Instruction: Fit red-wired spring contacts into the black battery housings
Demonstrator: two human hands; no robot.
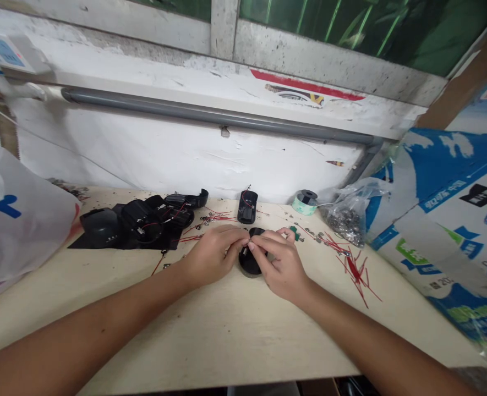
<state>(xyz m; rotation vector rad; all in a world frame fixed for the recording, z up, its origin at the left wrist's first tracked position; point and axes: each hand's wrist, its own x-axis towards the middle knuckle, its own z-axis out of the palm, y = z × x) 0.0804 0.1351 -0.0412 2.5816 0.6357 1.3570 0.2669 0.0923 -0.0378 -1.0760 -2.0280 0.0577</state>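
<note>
Both my hands meet over a black plastic housing (250, 265) that lies on the table in front of me. The fingertips of my left hand (216, 250) are pinched together at its upper rim. From the other side, the thumb and forefinger of my right hand (282, 261) press close to them. Whatever sits between the fingertips is too small to make out. Just beyond, a second black housing (247, 208) holds a thin red wire. A small green piece (295, 232) lies beside my right hand's knuckles.
Several black housings (140, 220) lie on a dark sheet at left. Red wires (354, 269) and small metal parts are scattered at right, near a tape roll (305, 202) and a clear bag of metal parts (348, 217). A white bag (20, 220) and a blue-white carton (458, 220) flank the table.
</note>
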